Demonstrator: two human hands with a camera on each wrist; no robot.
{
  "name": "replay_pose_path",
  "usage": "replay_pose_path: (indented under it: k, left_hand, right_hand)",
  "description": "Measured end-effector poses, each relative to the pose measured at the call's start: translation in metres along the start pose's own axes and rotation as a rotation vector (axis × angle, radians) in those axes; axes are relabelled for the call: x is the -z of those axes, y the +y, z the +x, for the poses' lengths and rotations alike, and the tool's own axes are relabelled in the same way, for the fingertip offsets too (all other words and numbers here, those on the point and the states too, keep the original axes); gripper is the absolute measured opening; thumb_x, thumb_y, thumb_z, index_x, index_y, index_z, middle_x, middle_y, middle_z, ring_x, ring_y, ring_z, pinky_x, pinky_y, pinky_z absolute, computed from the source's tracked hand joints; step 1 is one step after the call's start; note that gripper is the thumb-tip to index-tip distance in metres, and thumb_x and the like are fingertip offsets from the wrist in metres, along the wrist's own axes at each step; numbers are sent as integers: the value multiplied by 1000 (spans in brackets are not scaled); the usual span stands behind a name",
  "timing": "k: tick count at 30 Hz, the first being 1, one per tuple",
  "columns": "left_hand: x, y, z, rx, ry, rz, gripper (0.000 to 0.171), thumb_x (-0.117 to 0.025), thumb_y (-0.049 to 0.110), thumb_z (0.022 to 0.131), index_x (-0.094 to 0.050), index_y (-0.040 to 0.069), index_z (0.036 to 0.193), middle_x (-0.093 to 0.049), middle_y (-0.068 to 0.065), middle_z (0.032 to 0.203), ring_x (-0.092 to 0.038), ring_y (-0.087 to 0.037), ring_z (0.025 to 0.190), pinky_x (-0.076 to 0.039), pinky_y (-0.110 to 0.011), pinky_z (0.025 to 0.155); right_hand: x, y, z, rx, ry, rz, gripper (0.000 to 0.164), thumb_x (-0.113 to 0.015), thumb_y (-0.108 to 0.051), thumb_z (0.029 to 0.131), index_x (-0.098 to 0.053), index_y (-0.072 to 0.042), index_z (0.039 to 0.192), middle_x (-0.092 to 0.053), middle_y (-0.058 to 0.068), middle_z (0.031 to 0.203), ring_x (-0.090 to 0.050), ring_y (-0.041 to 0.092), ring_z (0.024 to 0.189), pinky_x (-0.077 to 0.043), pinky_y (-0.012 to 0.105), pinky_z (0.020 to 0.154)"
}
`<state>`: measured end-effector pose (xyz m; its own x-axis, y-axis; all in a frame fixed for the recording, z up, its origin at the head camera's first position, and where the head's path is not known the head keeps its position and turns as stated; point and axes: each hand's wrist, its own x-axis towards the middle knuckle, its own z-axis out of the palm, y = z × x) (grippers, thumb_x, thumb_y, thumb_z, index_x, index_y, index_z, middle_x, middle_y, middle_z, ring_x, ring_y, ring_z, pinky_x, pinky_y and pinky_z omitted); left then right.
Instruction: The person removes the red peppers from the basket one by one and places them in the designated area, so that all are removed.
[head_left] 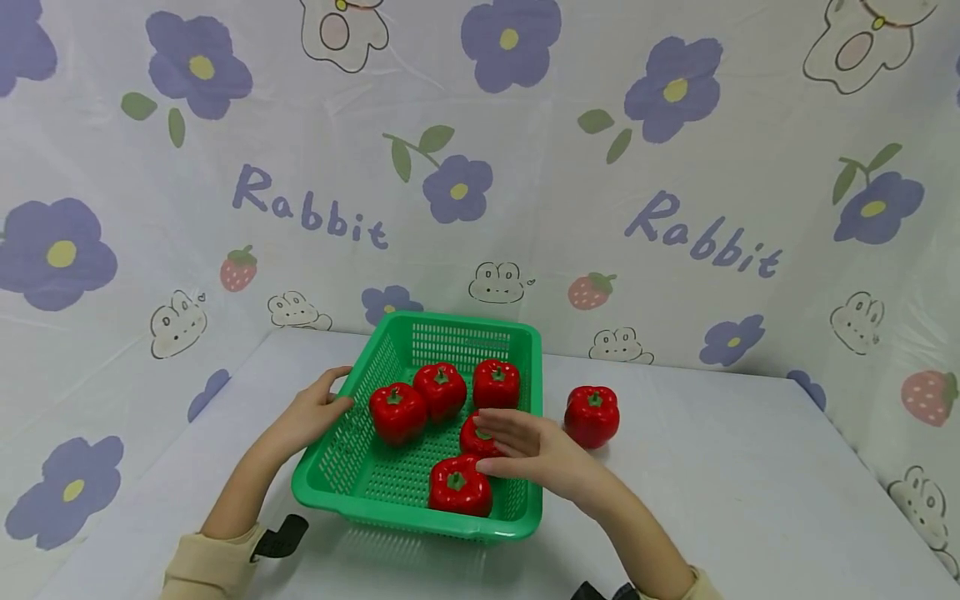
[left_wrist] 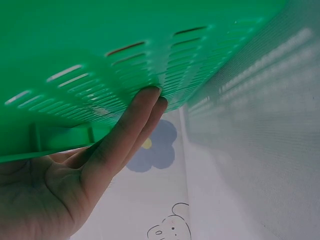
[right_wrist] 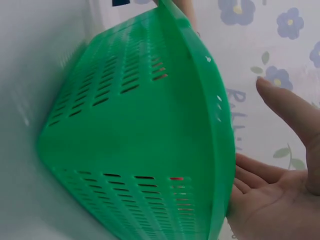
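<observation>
A green plastic basket (head_left: 405, 517) with slotted walls holds several red bell peppers (head_left: 397, 412). My left hand (head_left: 311, 417) holds the basket's left rim, thumb over the edge. In the left wrist view, fingers (left_wrist: 130, 122) of that hand lie along the outer wall. Over the basket's right side hovers my right hand (head_left: 555, 454), its fingers loosely extended and nothing in them. It partly hides a bell pepper (head_left: 474, 435) beneath. The right wrist view shows the right palm (right_wrist: 275, 200) beside the basket's rim (right_wrist: 220, 125), thumb spread apart.
One more red bell pepper (head_left: 592, 417) stands on the white table (head_left: 720, 483), just right of the basket. Behind the table hangs a pale curtain (head_left: 555, 225) printed with flowers and rabbits.
</observation>
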<state>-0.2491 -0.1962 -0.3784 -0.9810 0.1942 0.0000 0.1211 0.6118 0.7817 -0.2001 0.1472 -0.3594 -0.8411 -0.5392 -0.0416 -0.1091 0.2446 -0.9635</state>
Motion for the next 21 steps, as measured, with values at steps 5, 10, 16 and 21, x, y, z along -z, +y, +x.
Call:
replay_pose_path:
  k: [5, 10, 16, 21]
  left_hand:
    - [0, -1, 1, 4, -4, 0, 60, -45, 14, 99, -21, -2, 152, -66, -30, 111, -68, -17, 69, -56, -29, 63]
    - [0, -3, 2, 8, -2, -6, 60, -45, 14, 99, -21, -2, 151, -65, -32, 113, -69, -18, 70, -58, -31, 62]
    - [-1, -3, 2, 4, -3, -10, 60, -45, 13, 99, -22, -2, 151, -66, -31, 111, -70, -18, 69, -58, -32, 62]
    - [-1, -2, 2, 4, -2, -9, 60, -45, 14, 99, -21, -2, 152, -65, -32, 113, -70, -18, 71, -58, -32, 62]
  right_hand:
    - [-4, -3, 1, -19, -35, -7, 70, -73, -25, 87, -42, -6, 146, -48, 15, 148, -44, 34, 140, -44, 40, 108]
    - [-8, -5, 2, -35, -58, -59, 70, -74, -26, 86, -43, -5, 145, -51, 15, 146, -45, 35, 138, -46, 41, 106]
    - [-10, -7, 4, -22, -85, -123, 69, -75, -19, 85, -44, -1, 143, -52, 18, 144, -45, 37, 137, -42, 46, 109]
    - [-12, -7, 7, -14, -95, -155, 69, -77, -14, 82, -45, 2, 142, -52, 19, 143, -46, 37, 137, -40, 48, 110]
